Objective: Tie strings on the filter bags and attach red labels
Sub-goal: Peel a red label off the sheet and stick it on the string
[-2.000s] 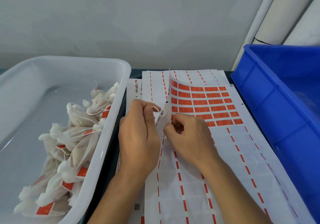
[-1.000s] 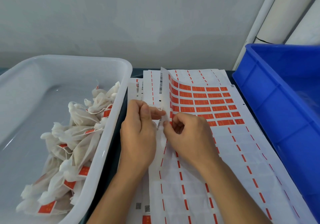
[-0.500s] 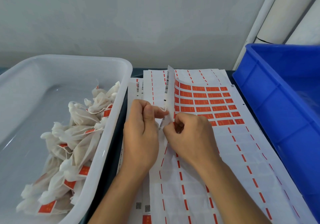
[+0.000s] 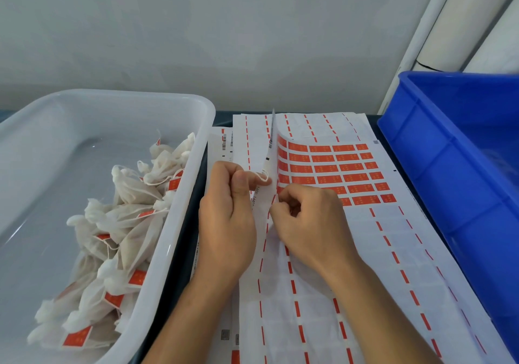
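Red labels point(image 4: 325, 168); white sheet point(image 4: 365, 279); blue crate point(image 4: 449, 153); white bags point(image 4: 126, 223).

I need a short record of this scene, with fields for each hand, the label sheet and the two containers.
left hand: pinches a white string loop at the sheet's lifted edge
right hand: fingers curled on the label sheet, fingertips at the red labels
label sheet: left edge curled up; red labels remain only in the far rows
white tub: holds tied filter bags with red labels
blue crate: right of sheet, contents unseen

A blue crate point(image 4: 455, 150) stands right, white pipes point(image 4: 421, 35) rising behind it against the grey wall point(image 4: 196, 26)
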A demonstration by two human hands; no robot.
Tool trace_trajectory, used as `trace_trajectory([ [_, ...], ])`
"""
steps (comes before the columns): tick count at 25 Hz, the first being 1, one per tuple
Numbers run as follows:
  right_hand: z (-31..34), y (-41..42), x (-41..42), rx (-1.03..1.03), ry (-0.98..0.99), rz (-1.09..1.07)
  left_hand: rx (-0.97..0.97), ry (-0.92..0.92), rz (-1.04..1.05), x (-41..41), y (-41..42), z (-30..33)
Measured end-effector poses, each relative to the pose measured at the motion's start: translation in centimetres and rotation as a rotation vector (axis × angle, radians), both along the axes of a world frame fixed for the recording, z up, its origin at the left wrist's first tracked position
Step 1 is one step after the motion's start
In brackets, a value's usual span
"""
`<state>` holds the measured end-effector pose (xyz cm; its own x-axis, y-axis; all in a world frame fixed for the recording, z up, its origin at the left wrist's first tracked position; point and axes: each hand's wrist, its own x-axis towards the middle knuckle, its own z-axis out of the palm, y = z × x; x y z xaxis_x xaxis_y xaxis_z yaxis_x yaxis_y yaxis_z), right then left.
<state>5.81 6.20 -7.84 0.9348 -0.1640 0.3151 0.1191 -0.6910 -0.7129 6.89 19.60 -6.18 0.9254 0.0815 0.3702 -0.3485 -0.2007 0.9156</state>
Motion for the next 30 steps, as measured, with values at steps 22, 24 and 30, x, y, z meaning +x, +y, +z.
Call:
trace_trajectory([
  [22,0.4,0.1,0.1,-0.048,-0.033,0.015,-0.031,0.001,-0.001,0.1,0.0,0.2],
  [24,0.3,-0.1,0.2,-0.033,-0.006,0.029,-0.018,0.026,0.012,0.1,0.1,0.2],
  [30,0.1,-0.7,0.4,-0.049,-0.004,-0.060,0.169,0.141,0.089,0.5,0.3,-0.7],
])
